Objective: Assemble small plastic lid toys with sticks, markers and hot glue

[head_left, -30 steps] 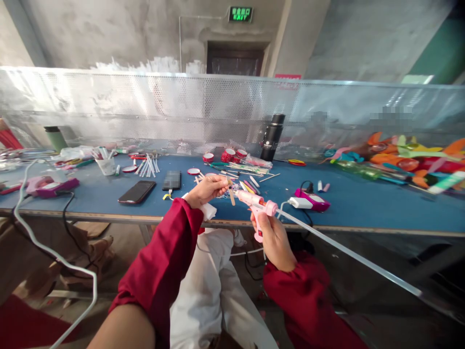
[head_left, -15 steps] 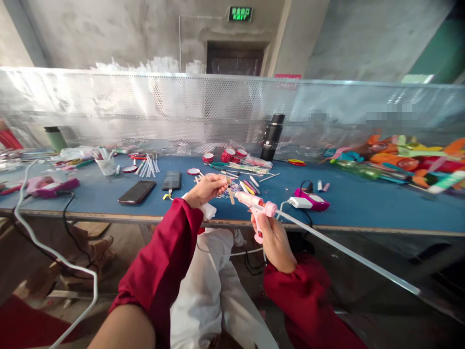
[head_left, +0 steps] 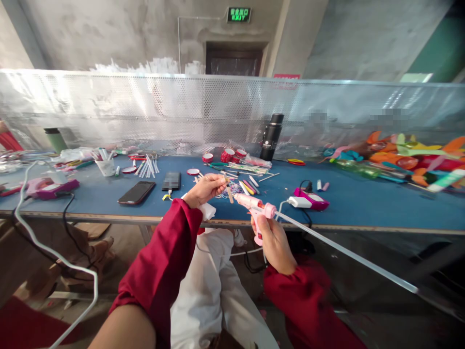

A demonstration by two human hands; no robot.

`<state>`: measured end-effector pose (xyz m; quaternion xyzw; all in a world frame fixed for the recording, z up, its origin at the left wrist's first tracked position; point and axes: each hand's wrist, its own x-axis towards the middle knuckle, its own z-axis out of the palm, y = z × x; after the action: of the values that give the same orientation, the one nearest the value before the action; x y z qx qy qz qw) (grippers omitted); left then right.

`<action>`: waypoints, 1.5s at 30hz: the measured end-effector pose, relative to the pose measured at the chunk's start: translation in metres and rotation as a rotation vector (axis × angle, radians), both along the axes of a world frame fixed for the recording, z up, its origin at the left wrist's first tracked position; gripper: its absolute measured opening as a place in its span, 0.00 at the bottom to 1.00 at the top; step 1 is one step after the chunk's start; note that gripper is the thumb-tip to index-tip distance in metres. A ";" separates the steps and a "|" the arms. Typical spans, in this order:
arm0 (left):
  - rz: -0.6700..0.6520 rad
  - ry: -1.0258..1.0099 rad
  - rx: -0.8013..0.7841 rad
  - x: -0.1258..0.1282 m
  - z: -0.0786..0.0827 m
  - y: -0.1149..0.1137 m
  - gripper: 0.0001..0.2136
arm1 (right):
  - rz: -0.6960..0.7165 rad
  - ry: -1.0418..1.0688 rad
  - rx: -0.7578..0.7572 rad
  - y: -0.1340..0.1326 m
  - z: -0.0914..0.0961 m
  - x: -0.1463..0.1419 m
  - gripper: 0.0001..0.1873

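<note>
Pinched in my left hand (head_left: pixel 207 188) is a small wooden craft stick (head_left: pixel 230 195), its lower end pointing down over the table edge. My right hand (head_left: pixel 276 242) is wrapped round the handle of a pink hot glue gun (head_left: pixel 255 208). The gun's nozzle points left, close beside the stick; whether they touch I cannot tell. A long clear glue stick (head_left: pixel 345 252) runs out of the back of the gun to the lower right. Below my left wrist is a white object (head_left: pixel 208 212), partly hidden by the sleeve.
On the blue table (head_left: pixel 363 203) lie a phone (head_left: pixel 136 193), a power bank (head_left: pixel 171 181), several markers (head_left: pixel 249 187) and loose glue sticks (head_left: pixel 148 167). A black thermos (head_left: pixel 271 138) stands behind. To the right is a purple power strip (head_left: pixel 314 199), and colourful bottle crafts (head_left: pixel 395 160) are heaped beyond it.
Both hands keep almost the same pose. The glue gun's nozzle and the craft stick have shifted only very slightly, and the view has moved a little.
</note>
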<state>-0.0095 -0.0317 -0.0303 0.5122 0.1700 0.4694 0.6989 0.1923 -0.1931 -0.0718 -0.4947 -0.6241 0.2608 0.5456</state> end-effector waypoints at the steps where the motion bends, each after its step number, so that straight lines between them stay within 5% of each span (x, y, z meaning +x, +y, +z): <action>1: 0.000 -0.001 -0.001 0.000 0.000 0.000 0.18 | 0.006 0.002 -0.003 -0.001 0.001 -0.001 0.34; 45: 0.025 0.015 -0.007 -0.002 0.005 -0.005 0.15 | 0.065 0.106 -0.097 -0.015 -0.009 0.001 0.30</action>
<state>-0.0113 -0.0366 -0.0258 0.5112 0.1830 0.4737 0.6934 0.1929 -0.2082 -0.0811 -0.4854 -0.5970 0.3340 0.5444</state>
